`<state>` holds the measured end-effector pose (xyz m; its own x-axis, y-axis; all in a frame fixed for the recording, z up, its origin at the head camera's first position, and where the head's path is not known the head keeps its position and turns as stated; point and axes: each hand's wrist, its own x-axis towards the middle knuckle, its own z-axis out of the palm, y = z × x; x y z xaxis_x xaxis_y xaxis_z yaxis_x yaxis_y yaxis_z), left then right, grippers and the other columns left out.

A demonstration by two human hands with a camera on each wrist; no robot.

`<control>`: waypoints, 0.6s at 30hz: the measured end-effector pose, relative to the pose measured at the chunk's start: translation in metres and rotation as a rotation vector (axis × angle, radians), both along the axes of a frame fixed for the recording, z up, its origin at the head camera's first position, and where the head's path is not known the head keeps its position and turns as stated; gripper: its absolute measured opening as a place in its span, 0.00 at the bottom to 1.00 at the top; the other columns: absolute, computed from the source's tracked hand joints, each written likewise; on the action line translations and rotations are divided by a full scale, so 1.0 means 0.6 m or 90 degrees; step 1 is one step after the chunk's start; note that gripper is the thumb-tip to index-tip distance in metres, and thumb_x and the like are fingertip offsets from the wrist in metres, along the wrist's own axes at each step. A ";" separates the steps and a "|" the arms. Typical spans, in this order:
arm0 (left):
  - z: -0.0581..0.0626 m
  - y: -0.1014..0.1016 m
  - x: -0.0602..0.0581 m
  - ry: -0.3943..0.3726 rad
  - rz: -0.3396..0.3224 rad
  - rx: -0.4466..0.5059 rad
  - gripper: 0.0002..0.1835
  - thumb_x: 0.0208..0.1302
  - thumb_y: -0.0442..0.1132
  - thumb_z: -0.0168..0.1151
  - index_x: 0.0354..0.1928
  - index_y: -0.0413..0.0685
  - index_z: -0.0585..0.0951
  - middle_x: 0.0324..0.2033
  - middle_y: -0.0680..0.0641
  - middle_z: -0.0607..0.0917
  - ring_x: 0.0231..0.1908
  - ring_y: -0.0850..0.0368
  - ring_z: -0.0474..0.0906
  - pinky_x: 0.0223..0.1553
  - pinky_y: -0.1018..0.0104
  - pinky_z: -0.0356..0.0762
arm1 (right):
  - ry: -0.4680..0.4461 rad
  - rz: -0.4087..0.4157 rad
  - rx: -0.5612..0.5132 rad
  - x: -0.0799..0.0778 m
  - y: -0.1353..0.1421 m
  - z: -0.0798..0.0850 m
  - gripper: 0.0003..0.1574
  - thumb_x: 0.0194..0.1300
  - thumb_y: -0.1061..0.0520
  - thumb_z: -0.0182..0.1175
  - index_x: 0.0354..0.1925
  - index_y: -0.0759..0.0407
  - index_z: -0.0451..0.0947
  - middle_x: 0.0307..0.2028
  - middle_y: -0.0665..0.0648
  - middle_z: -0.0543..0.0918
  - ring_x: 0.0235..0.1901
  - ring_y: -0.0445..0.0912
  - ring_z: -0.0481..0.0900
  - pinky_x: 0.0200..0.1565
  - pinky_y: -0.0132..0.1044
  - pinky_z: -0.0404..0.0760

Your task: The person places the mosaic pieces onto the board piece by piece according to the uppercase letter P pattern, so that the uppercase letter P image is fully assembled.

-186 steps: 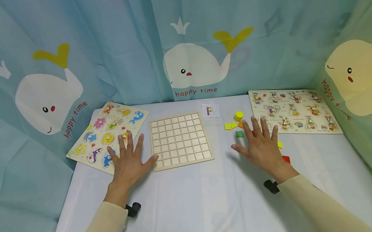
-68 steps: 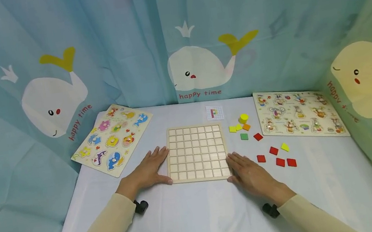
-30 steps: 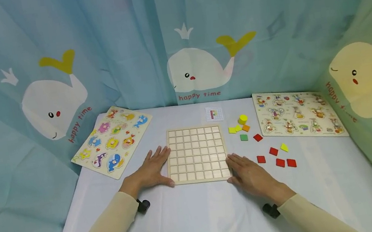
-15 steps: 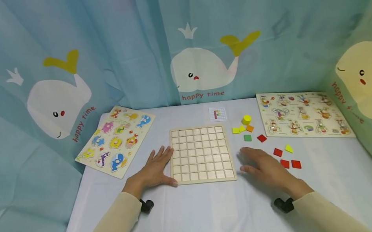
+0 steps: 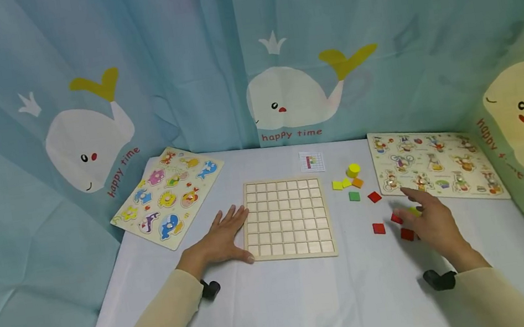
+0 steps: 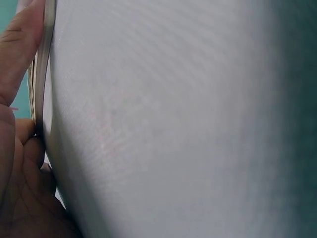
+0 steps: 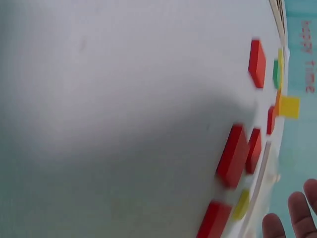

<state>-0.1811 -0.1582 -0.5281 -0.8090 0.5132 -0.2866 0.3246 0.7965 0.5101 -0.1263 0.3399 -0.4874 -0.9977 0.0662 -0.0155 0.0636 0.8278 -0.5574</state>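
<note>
A wooden grid board [image 5: 287, 220] with bare square cells lies flat mid-table. Along its left edge rests my left hand [image 5: 219, 242], thumb at the near corner; the left wrist view also shows thumb and fingers against the board's edge [image 6: 45, 64]. My right hand [image 5: 433, 222] hovers, fingers spread and bent a little, above several red square tiles [image 5: 406, 234] and a yellow piece [image 5: 415, 212], partly covering them. In the right wrist view its fingertips [image 7: 298, 213] hold nothing, apart from the red tiles [image 7: 233, 157].
Behind the tiles are a green tile [image 5: 354, 196], an orange piece [image 5: 357, 183], yellow tiles [image 5: 338, 185] and a yellow cylinder [image 5: 353, 170]. A printed grid card [image 5: 312, 161] lies beyond the board. Picture puzzles stand left [image 5: 179, 183] and right [image 5: 428, 162]. Curtains [image 5: 190, 84] enclose the table.
Earlier, both hands came to the board's sides and the board moved nearer. My right hand has since left its right edge and moved right over the red tiles. My left hand stays put.
</note>
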 end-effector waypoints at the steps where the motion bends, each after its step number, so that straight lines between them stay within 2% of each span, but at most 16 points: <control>1: -0.001 0.000 0.000 0.001 0.001 0.001 0.72 0.49 0.67 0.81 0.86 0.52 0.45 0.85 0.53 0.43 0.85 0.54 0.29 0.84 0.52 0.22 | -0.004 -0.009 -0.001 -0.001 0.006 -0.002 0.43 0.76 0.50 0.64 0.79 0.65 0.61 0.69 0.78 0.69 0.61 0.76 0.71 0.56 0.72 0.79; 9: 0.003 0.000 0.001 -0.006 0.002 0.004 0.72 0.48 0.67 0.81 0.86 0.51 0.46 0.85 0.52 0.43 0.85 0.53 0.30 0.84 0.52 0.22 | -0.066 -0.046 -0.006 -0.001 0.031 -0.018 0.44 0.75 0.52 0.64 0.79 0.66 0.60 0.70 0.79 0.65 0.65 0.74 0.65 0.62 0.76 0.72; 18: 0.003 0.000 -0.002 -0.010 0.003 0.007 0.72 0.48 0.66 0.81 0.86 0.52 0.46 0.85 0.52 0.43 0.85 0.54 0.30 0.84 0.52 0.22 | -0.085 -0.064 -0.001 -0.003 0.046 -0.036 0.44 0.72 0.55 0.67 0.77 0.69 0.62 0.72 0.80 0.64 0.69 0.77 0.59 0.67 0.78 0.63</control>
